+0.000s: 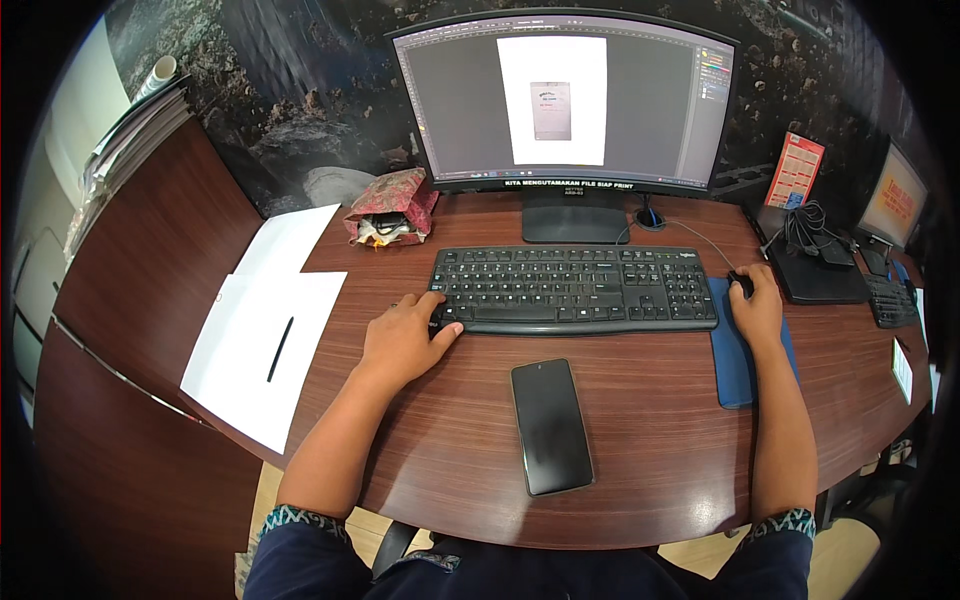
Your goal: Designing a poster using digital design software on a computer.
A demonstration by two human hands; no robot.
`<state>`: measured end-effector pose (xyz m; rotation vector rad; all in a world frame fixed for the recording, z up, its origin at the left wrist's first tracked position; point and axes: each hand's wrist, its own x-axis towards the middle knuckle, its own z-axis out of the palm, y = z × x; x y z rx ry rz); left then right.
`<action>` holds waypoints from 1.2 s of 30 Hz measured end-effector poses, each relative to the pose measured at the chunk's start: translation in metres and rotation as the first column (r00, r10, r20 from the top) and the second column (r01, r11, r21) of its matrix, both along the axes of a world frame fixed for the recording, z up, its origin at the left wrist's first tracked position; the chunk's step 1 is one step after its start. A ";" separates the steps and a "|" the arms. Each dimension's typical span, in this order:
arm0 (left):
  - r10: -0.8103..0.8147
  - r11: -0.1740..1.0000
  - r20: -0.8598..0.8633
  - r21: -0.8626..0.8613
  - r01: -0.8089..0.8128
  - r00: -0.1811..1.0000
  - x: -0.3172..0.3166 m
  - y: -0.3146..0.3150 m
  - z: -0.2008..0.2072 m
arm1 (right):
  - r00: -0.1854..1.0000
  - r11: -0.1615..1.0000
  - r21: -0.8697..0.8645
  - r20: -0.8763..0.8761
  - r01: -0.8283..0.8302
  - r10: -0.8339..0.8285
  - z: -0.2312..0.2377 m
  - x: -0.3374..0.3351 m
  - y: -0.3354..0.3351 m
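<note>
My left hand (402, 338) rests at the lower left corner of the black keyboard (570, 290), fingertips on its keys and thumb apart from the fingers. It grips nothing. Over at the right, my right hand (757, 306) is closed around a small black computer mouse (741, 284), partly hidden under the fingers, on a blue mouse pad (733, 362). Behind the keyboard stands a wide monitor (640, 110). Its screen has an editing window with a white page and a small pinkish picture on it.
A phone (553, 427) with a dark screen lies in front of the keyboard. Left are white paper sheets (235, 345) with a black pen (280, 349), and a red patterned pouch (392, 205). A black box-like device (815, 268) with coiled cable and a second screen (893, 200) stand right.
</note>
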<state>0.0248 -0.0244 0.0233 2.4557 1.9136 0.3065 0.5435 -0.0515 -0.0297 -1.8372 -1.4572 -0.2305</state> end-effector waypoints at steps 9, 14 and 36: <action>-0.002 1.000 -0.002 0.011 0.002 1.000 0.000 0.001 -0.002 | 0.999 0.999 0.016 0.020 0.029 -0.029 -0.002 0.003 0.001; -0.009 1.000 0.012 0.010 0.009 1.000 -0.002 0.001 -0.002 | 0.999 0.999 0.011 0.020 0.045 -0.045 -0.001 0.000 0.001; -0.080 0.992 0.068 0.099 0.073 0.995 -0.003 0.005 -0.006 | 0.970 0.993 0.097 0.229 0.062 -0.083 -0.002 0.004 0.003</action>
